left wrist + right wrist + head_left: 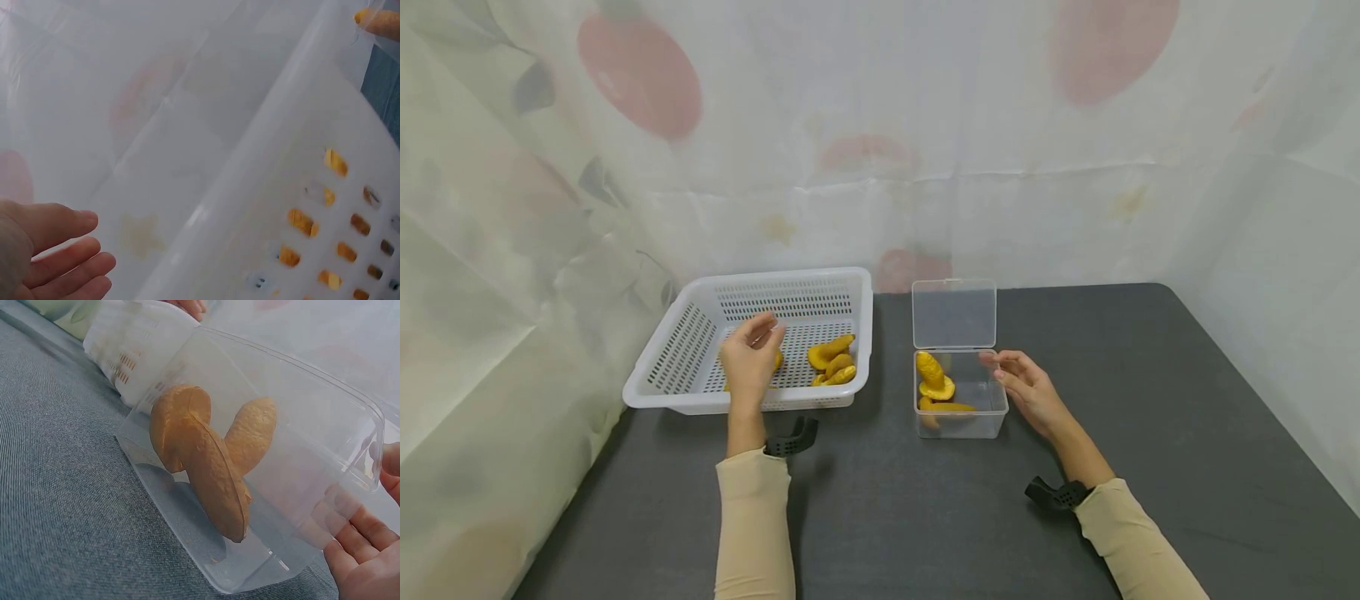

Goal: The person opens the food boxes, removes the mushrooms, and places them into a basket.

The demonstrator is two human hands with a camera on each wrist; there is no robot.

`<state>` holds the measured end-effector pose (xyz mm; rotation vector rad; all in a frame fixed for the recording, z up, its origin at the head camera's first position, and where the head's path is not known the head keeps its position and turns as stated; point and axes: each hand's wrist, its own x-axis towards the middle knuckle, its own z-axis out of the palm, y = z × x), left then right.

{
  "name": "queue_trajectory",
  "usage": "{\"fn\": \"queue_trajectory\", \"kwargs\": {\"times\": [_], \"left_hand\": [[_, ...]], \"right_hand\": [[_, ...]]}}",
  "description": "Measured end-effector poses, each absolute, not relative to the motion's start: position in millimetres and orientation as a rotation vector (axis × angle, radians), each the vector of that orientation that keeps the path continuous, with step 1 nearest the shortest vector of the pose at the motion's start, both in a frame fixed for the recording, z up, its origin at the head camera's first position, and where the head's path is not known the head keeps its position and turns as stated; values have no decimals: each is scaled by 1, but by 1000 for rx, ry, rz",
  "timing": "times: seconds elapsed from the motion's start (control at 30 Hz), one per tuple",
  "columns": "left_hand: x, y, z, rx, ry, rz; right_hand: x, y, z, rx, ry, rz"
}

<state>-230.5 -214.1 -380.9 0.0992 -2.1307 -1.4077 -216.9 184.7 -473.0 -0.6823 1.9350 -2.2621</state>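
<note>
My left hand (751,357) hovers over the near side of a white slotted basket (859,312). Its thumb and fingers stand apart in the left wrist view with nothing between them. Yellow mushrooms (831,353) lie at the basket's right end; others are partly hidden behind the hand. At the right wall of a clear plastic box (958,427), my right hand (1037,400) rests its loosely extended fingers against the outside. Inside that box, one mushroom (931,371) leans at the left, cap downward, and another mushroom (951,407) lies along the front wall.
The box's hinged clear lid (954,314) stands raised at the back. Box and basket sit apart on a dark grey tabletop (895,517). A patterned curtain (865,100) hangs behind the table and along its left side. Each wrist wears a black strap mount (793,437).
</note>
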Motion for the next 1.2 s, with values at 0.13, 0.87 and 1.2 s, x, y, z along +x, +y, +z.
{"fn": "queue_trajectory", "kwargs": {"times": [0.13, 0.87, 1.2], "left_hand": [[-230, -205, -379, 40, -2155, -1436], [-223, -160, -368, -286, -2196, -1449], [-220, -139, -367, -448, -2191, -1485]], "right_hand": [[-216, 184, -472, -681, 1932, -2264], [-217, 184, -473, -706, 1920, -2274], [-217, 182, -472, -659, 1943, -2259]]}}
